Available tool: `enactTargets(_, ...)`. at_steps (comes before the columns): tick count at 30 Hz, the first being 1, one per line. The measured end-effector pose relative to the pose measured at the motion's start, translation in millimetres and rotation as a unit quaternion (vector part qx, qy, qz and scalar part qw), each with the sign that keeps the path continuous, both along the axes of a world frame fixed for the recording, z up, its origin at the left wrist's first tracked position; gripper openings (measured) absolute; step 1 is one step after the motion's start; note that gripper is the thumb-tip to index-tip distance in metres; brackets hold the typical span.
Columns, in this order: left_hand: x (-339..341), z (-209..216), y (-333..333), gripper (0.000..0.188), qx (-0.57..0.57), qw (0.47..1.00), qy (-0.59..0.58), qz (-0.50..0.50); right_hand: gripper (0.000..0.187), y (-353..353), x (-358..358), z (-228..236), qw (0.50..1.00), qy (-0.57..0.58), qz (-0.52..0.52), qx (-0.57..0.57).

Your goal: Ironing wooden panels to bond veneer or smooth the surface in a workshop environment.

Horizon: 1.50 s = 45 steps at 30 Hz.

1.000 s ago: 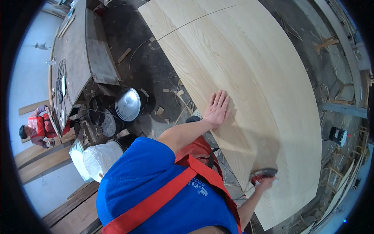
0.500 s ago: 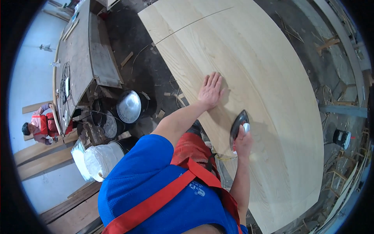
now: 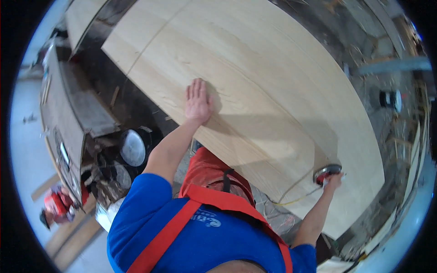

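Observation:
A large pale wood-grain panel (image 3: 246, 91) with a curved far edge spreads out in front of me. My left hand (image 3: 198, 104) lies flat on it near its left edge, fingers stretched out and holding nothing. Toward the panel's near right end, my right hand (image 3: 334, 181) is closed round the handle of an electric iron (image 3: 325, 173) with a dark sole and red and white parts. The iron is tilted; whether its sole touches the wood is unclear. From its near side a yellow cord (image 3: 296, 199) runs across the panel and over the near edge.
Left of me stand a silver-lidded drum (image 3: 133, 148) and a brown workbench (image 3: 63, 104). Beyond the bench is another person (image 3: 59, 204) in red. A dark-sided bucket (image 3: 390, 101) and wood scraps lie past the panel's right side.
My right hand has carried the iron rightward, toward the panel's near right end. My left hand still lies flat on the panel. The whole view has swung, with the bench shifting left.

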<state>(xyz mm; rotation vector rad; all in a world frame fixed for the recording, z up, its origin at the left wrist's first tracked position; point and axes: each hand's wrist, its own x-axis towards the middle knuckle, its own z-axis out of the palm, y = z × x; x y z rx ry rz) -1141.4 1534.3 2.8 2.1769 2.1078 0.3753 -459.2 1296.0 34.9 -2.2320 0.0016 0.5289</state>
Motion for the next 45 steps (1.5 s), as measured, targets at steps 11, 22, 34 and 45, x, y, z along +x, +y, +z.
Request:
enactTargets(11, 2, 3, 6, 0.071, -0.028, 0.998, -0.025, -0.043, 0.035, 190, -266, 3, 0.874, -0.244, 0.412, -0.08)
enactTargets(22, 20, -11, 37, 0.065, 0.038, 0.994, -0.047, -0.095, 0.051, 324, -416, 50, 0.793, -0.039, 0.606, 0.041)
enactTargets(34, 160, -26, 176, 0.069, 0.058, 0.979, 0.06, -0.187, 0.074, 143, -11, 19, 0.979, -0.079, 0.105, -0.159)
enactTargets(45, 176, -18, 172, 0.066, 0.042, 0.981, 0.042, -0.185, 0.058, 223, -72, -13, 0.951, -0.132, 0.277, -0.045)
